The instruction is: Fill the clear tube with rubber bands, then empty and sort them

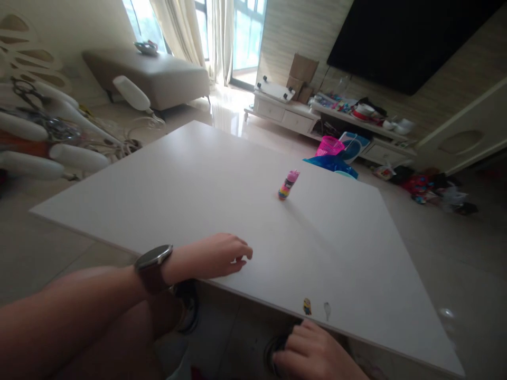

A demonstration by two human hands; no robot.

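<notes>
My left hand (224,256), with a dark round watch (154,258) on its wrist, rests over the near edge of the white table (222,179). Its fingers bend loosely, a gap shows between thumb and forefinger, and nothing is held. At the table's front edge my right hand (312,351) is curled closed; I see no object in it. Just beyond it lie a small yellow and blue cartoon figure (307,306) and a small silvery piece (327,310). Farther back stands a slim bottle (288,184) with a pink top and rainbow-coloured lower part, apart from both hands.
White padded chair-like parts (79,158) crowd the left side. Behind are a bench (158,74) and a low TV cabinet (285,113) with boxes. A pink basket (330,146) and blue plastic (332,164) sit past the far edge. Bags (425,184) lie at right.
</notes>
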